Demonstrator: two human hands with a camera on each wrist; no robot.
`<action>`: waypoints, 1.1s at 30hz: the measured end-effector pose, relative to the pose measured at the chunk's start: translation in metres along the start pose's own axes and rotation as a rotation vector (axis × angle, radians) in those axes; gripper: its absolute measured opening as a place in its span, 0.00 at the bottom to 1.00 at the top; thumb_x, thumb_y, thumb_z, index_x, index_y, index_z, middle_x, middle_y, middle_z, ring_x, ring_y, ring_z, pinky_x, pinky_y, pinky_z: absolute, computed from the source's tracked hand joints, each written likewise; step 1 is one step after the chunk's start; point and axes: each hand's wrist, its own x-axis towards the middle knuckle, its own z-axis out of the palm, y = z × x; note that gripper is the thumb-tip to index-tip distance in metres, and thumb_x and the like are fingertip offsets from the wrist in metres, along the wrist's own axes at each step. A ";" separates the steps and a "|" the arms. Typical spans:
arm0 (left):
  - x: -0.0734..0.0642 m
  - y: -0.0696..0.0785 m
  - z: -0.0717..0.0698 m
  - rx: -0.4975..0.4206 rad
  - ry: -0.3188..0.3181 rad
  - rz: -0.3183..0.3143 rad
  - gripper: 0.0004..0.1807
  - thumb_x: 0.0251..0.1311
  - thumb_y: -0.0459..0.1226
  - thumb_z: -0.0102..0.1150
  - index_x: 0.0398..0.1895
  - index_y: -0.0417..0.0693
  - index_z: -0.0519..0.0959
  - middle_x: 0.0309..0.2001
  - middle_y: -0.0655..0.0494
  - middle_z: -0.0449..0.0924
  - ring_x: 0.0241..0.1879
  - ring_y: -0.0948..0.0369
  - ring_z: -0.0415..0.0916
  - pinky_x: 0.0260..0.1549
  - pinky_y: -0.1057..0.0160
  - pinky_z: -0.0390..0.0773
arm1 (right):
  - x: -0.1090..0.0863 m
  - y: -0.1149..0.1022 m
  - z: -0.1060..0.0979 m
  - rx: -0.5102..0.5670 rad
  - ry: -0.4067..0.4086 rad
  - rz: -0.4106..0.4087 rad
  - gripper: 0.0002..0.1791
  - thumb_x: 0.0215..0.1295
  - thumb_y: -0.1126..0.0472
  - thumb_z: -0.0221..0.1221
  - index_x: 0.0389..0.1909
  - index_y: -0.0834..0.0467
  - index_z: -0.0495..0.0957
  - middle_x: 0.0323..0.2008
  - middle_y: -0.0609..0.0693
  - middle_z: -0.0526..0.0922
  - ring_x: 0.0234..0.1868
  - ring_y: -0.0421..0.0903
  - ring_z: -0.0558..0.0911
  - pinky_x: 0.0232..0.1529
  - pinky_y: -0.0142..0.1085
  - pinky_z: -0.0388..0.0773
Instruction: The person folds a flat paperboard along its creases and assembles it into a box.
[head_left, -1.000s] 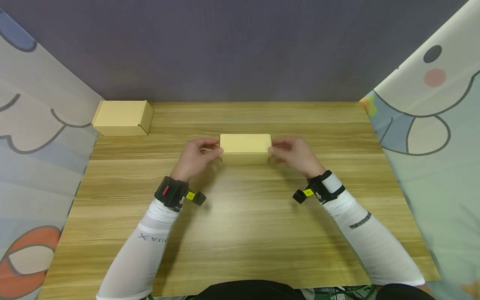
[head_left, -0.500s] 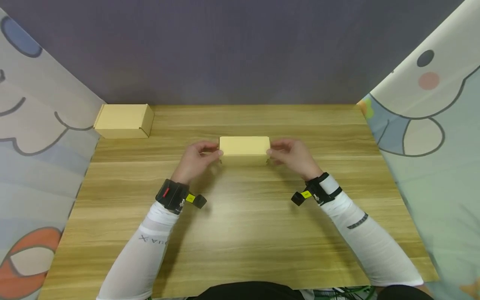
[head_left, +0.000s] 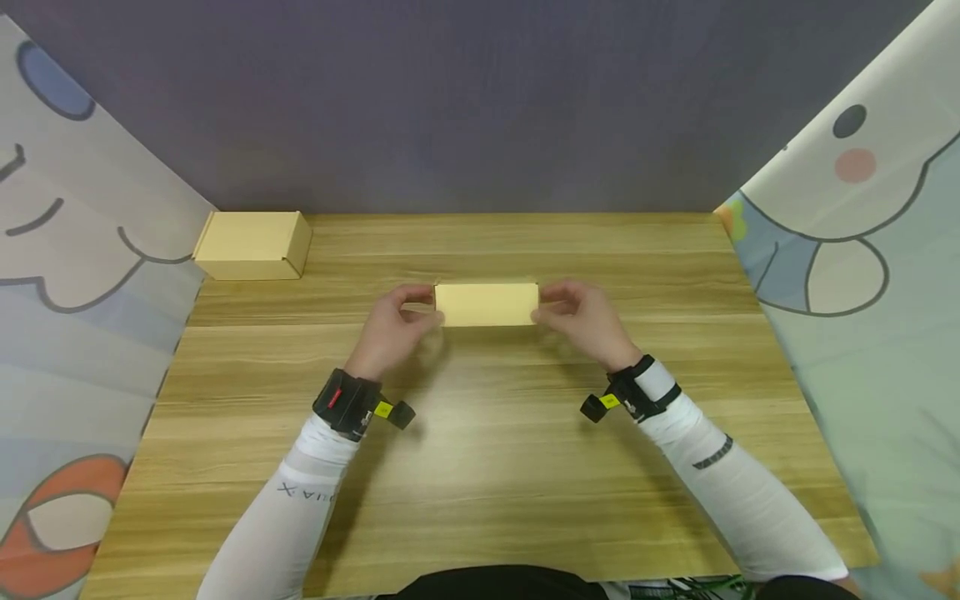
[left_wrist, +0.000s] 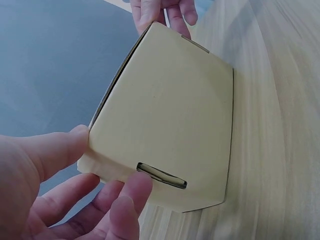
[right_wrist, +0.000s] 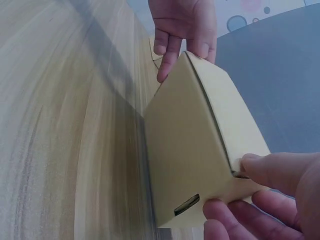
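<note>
A small plain yellow cardboard box (head_left: 486, 305) is held by its two ends at the middle of the wooden table. My left hand (head_left: 390, 330) pinches its left end, thumb on the near edge and fingers at the end. Mirroring that, my right hand (head_left: 588, 323) pinches the right end. The left wrist view shows a broad face of the box (left_wrist: 165, 105) with a narrow slot near the left fingers. Another slot appears near the right fingers on the box (right_wrist: 182, 135) in the right wrist view. Whether its underside touches the table cannot be told.
A second cardboard box (head_left: 247, 242) sits at the table's far left corner. A dark grey panel (head_left: 465, 100) rises behind the table (head_left: 480, 467). Cartoon-printed sheets (head_left: 847, 250) flank both sides.
Both hands have tipped the box, so the head view now shows mainly one face where two showed before. The second box stays put; the head view has shifted slightly.
</note>
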 end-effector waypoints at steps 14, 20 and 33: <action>0.006 -0.014 0.009 -0.012 0.023 -0.007 0.23 0.73 0.52 0.60 0.58 0.45 0.78 0.64 0.47 0.79 0.53 0.49 0.87 0.46 0.57 0.85 | 0.003 0.015 0.012 0.025 -0.005 -0.057 0.29 0.67 0.60 0.69 0.67 0.62 0.74 0.59 0.63 0.83 0.56 0.61 0.87 0.49 0.47 0.89; 0.009 -0.021 0.012 0.022 0.022 -0.017 0.18 0.72 0.45 0.63 0.56 0.43 0.78 0.64 0.46 0.79 0.59 0.48 0.84 0.53 0.50 0.84 | 0.004 0.020 0.017 0.017 0.003 -0.071 0.26 0.70 0.58 0.67 0.64 0.63 0.76 0.56 0.64 0.84 0.52 0.61 0.88 0.50 0.47 0.88; 0.011 -0.031 0.012 0.046 0.056 -0.025 0.21 0.72 0.42 0.63 0.64 0.45 0.76 0.59 0.46 0.81 0.53 0.49 0.84 0.40 0.58 0.86 | 0.011 0.022 0.025 -0.040 -0.031 -0.024 0.31 0.70 0.59 0.67 0.70 0.65 0.71 0.61 0.64 0.83 0.56 0.61 0.87 0.49 0.45 0.89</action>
